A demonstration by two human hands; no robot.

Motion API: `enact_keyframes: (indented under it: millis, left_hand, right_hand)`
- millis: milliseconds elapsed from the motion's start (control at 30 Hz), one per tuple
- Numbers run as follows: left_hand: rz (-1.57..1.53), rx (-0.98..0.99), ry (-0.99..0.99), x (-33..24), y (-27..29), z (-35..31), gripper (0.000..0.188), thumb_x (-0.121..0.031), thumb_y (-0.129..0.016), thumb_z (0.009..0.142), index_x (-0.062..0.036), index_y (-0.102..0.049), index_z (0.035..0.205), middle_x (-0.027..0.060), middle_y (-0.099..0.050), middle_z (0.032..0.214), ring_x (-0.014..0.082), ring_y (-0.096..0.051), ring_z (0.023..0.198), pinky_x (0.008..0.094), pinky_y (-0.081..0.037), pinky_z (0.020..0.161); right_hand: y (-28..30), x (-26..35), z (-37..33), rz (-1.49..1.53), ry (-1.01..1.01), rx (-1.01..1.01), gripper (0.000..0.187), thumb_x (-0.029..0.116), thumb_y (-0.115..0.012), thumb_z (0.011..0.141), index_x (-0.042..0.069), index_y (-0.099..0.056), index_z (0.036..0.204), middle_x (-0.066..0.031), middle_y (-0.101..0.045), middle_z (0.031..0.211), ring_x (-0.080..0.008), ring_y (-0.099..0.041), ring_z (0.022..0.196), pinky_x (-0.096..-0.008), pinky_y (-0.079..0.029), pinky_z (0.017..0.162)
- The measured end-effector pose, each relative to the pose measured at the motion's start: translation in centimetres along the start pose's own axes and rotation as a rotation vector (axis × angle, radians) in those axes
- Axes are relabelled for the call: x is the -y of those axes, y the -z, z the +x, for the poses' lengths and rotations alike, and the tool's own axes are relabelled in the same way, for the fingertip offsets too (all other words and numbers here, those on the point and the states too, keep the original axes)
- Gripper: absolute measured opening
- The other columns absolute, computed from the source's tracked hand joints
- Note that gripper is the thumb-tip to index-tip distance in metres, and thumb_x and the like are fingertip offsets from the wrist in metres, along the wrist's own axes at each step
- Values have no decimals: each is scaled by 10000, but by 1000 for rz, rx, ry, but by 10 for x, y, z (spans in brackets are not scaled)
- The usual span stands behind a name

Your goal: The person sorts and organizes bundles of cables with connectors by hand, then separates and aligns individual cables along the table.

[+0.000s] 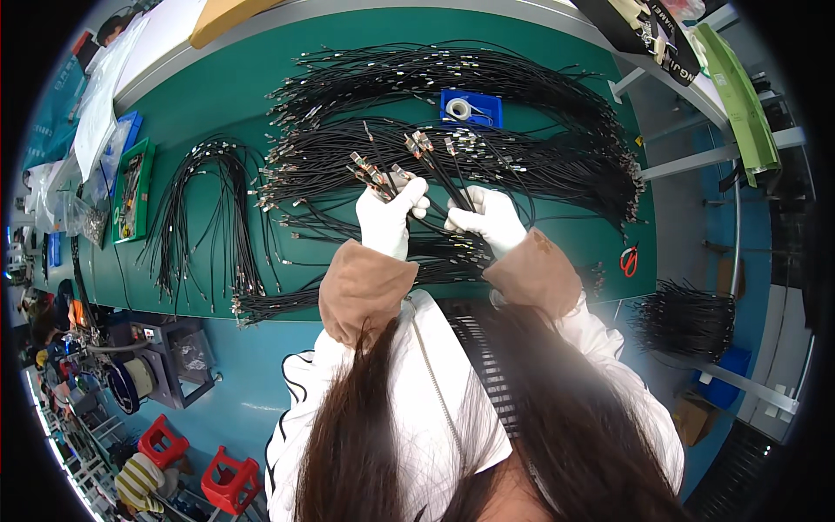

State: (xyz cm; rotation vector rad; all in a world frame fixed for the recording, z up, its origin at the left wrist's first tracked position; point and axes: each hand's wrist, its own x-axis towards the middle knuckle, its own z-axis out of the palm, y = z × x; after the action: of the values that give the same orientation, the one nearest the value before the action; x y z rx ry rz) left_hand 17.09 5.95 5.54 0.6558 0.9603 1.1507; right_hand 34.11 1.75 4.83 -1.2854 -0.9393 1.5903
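Note:
My left hand (385, 217), in a white glove, is closed around several black cables whose metal connector ends (369, 170) stick up past the fingers. Close beside it, my gloved right hand (489, 217) grips another bunch of black cables (442, 178), their metal plugs fanned out above the grip. Both hands are over the front of the green table (217, 109). Beyond and beneath them lie thick bundles of black cables (374, 143) with metal ends. The lengths of the held cables are partly hidden by the hands and the other cables.
A blue tray (489, 108) holding a roll of white tape (457, 109) sits among the cables. Left lie a curved cable bundle (230, 165) and a green bin (117, 224). Red-handled scissors (629, 260) rest near the right edge. Red stools (231, 481) stand on the floor.

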Motion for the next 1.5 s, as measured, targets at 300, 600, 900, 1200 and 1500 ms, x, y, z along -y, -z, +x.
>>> enact_keyframes:
  millis: [300,600,900,1200,1500]
  left_hand:
    - [-85,47,-18,8,3,6,146,-36,-656,810,12,-571,918,91,-614,799,121,-559,613,226,-445,516]
    - [-219,80,-29,10,30,15,83,-53,-600,862,-32,-529,900,97,-588,823,110,-513,597,227,-406,477]
    - [-125,200,15,9,24,15,105,-134,-549,911,-53,-491,944,95,-570,792,150,-532,612,270,-455,536]
    - [-34,325,-20,7,19,3,171,-198,-507,943,-29,-510,914,87,-553,777,151,-530,623,276,-470,572]
    - [-9,440,-42,6,19,-2,221,-271,-503,946,-53,-507,910,88,-536,817,170,-508,665,288,-440,607]
  right_hand:
    - [11,3,3,-21,49,-25,199,101,-676,802,-33,-588,919,-74,-647,787,-93,-583,673,-223,-457,626]
    - [68,25,-4,69,152,-281,148,165,-592,889,20,-579,912,-35,-587,710,-111,-539,634,-248,-437,618]
    - [84,28,-13,153,151,-187,181,167,-630,868,-3,-605,922,-56,-621,718,-147,-597,657,-277,-482,620]
    - [98,29,-28,-52,167,-241,168,142,-690,800,25,-619,896,-28,-621,755,-106,-575,698,-251,-453,679]
    - [93,28,-32,-327,145,-387,297,180,-743,729,26,-648,965,-63,-604,993,-137,-591,801,-272,-471,744]
